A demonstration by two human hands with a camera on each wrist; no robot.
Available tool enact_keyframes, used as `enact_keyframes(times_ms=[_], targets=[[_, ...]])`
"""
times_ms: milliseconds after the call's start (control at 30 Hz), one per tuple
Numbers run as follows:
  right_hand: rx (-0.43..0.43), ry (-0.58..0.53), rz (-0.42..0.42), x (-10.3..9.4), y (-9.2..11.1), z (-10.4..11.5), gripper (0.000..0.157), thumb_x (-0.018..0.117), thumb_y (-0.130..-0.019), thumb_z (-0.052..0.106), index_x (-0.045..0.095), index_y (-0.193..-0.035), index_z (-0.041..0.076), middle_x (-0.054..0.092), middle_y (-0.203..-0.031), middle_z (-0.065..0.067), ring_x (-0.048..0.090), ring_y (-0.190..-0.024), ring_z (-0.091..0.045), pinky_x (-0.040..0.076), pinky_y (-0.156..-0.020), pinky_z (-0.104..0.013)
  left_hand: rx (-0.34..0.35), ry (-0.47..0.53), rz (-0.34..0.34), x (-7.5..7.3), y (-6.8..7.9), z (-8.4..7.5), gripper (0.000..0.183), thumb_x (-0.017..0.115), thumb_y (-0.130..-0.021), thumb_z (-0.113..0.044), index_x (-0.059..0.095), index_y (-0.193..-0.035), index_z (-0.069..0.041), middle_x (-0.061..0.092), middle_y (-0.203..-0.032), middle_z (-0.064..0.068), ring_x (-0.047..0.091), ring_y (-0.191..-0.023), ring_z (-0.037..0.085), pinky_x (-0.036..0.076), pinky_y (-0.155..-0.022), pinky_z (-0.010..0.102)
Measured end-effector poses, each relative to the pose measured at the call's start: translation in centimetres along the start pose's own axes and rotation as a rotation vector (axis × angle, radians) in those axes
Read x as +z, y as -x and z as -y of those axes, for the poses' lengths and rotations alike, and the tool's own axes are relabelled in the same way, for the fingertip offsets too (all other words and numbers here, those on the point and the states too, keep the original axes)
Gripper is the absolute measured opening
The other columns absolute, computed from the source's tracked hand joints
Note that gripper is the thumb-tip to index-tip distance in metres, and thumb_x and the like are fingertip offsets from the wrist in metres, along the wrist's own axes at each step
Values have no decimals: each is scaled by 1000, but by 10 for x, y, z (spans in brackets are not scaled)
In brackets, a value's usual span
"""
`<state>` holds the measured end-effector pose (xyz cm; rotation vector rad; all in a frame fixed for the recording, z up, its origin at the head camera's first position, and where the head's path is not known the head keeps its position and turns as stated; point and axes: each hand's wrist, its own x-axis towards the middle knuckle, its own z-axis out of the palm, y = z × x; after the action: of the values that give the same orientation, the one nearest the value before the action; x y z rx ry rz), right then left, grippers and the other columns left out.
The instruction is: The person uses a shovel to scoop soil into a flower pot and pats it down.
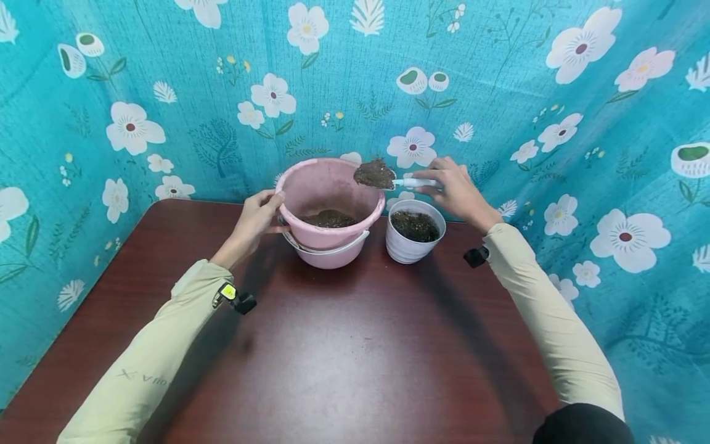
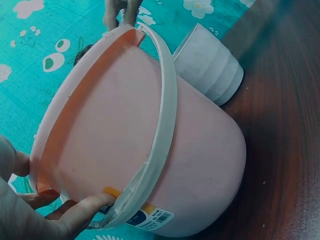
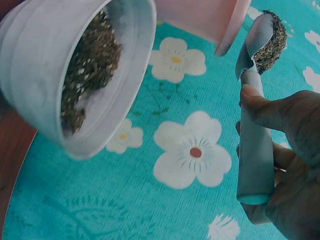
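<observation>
A pink bucket [image 1: 330, 233] with dark soil [image 1: 328, 218] low inside stands at the back of the table. My left hand [image 1: 257, 217] grips its rim on the left side, thumb on the edge; in the left wrist view the fingers curl round the rim beside the white handle [image 2: 167, 120]. My right hand [image 1: 452, 188] holds a hand trowel [image 3: 256, 140] by its pale grip. Heaped soil [image 1: 376, 174] sits on the trowel's blade, above the bucket's right rim. Just right of the bucket stands a white plant pot [image 1: 413, 246] with soil [image 1: 414, 226] in it.
The dark reddish-brown table [image 1: 333, 357] stretches toward me from the bucket and pot. A turquoise flowered curtain [image 1: 344, 80] hangs right behind them and along both sides. A label [image 2: 155, 218] is on the bucket's outer wall.
</observation>
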<state>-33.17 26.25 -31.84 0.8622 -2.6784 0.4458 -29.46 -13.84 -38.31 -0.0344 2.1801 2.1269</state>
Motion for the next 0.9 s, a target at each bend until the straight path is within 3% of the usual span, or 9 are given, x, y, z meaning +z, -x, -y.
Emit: enact_keyframes(times_ms=[200, 433, 767, 900], targets=[[71, -54, 27, -9, 13, -14, 29, 71, -100, 10, 73, -127, 0, 65, -112, -19, 50, -101, -36, 31, -79, -48, -8, -16, 17, 0, 1, -2, 52, 48, -111, -26, 44, -152, 6, 51, -117, 14, 59, -91, 9, 65, -92, 45], [111, -14, 33, -22, 27, -31, 28, 70, -102, 12, 73, -127, 0, 65, -115, -20, 50, -109, -38, 29, -77, -47, -17, -30, 16, 1, 3, -4, 54, 47, -112, -28, 42, -154, 6, 48, -134, 23, 59, -100, 16, 64, -94, 46], [201, 10, 110, -39, 53, -51, 28, 70, -101, 10, 73, -127, 1, 63, -111, -19, 47, -101, -35, 29, -75, -45, -14, -14, 18, 1, 3, -2, 51, 47, -112, -25, 44, -153, 6, 50, -130, 20, 58, -101, 17, 65, -93, 44], [189, 12, 99, -36, 61, -58, 28, 72, -100, 8, 73, -126, -1, 64, -113, -22, 48, -102, -37, 32, -74, -47, -10, -13, 14, 1, 3, -2, 51, 47, -112, -25, 44, -153, 6, 49, -131, 23, 59, -100, 16, 65, -92, 43]])
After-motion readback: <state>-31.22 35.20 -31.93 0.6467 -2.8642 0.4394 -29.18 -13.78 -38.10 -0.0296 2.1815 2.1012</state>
